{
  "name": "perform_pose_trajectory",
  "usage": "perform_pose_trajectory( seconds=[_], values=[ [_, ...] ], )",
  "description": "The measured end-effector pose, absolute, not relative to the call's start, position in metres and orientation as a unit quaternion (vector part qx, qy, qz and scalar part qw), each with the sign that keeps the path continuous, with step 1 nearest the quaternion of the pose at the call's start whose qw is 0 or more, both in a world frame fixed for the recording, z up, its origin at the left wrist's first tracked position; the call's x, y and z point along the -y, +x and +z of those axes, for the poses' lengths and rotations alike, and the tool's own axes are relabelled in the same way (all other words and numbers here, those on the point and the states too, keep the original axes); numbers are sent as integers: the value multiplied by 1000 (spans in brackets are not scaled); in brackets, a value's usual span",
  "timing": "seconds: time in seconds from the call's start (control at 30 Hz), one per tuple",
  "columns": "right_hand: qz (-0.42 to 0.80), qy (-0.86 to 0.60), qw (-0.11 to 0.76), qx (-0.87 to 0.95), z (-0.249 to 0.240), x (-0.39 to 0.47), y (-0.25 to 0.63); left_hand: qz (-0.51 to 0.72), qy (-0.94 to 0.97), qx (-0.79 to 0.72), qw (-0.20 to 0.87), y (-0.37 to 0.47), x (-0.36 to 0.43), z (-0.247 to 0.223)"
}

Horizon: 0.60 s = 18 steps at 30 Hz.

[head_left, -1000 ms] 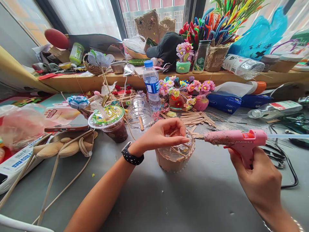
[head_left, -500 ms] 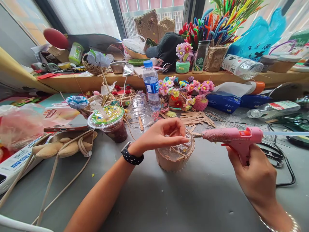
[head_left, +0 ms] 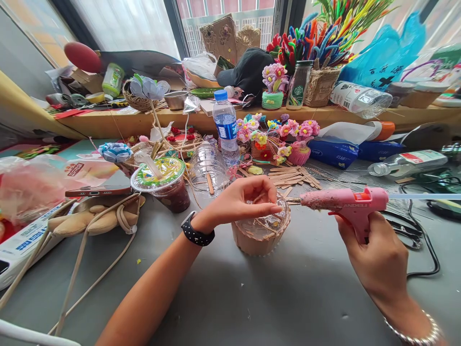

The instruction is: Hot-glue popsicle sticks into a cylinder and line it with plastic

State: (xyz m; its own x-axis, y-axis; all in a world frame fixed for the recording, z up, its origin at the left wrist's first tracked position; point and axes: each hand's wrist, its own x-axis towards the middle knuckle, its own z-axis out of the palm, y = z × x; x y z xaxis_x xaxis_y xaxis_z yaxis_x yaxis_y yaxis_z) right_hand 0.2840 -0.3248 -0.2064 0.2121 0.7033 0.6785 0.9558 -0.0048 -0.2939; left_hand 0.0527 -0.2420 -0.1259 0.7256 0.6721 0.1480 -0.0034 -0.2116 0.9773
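Note:
A round, clear plastic container (head_left: pixel 256 240) with flat brown strips around its wall stands on the grey table. Over its top, my left hand (head_left: pixel 252 198) has its fingers curled and its thumb near the far right rim. A bit of twine shows beside those fingers, but what they pinch is hidden. My right hand (head_left: pixel 378 254) is wrapped around the handle of a pink hot glue gun (head_left: pixel 345 201). The gun lies level, its nozzle pointing left at the container's rim by my left fingertips. A clear glue stick (head_left: pixel 425 196) runs out of its back.
Behind the container lie wooden craft sticks (head_left: pixel 295 175) and a cut clear bottle (head_left: pixel 207 168). A lidded drink cup (head_left: pixel 160 185) stands left, near a phone (head_left: pixel 99 191). Right of the gun are black scissors (head_left: pixel 405 230) and a black cable (head_left: pixel 428 275). A water bottle (head_left: pixel 226 127) stands farther back.
My right hand and the glue gun have shifted slightly left and up, bringing the nozzle closer to the container. My left hand and the container look the same.

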Motion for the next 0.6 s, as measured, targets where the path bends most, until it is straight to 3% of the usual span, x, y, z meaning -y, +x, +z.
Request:
perform_pose_trajectory(
  seconds=[0.6],
  values=[
    [-196, -676, 373, 605, -210, 318, 281, 286, 725, -234, 581, 52, 243, -126]
  ],
)
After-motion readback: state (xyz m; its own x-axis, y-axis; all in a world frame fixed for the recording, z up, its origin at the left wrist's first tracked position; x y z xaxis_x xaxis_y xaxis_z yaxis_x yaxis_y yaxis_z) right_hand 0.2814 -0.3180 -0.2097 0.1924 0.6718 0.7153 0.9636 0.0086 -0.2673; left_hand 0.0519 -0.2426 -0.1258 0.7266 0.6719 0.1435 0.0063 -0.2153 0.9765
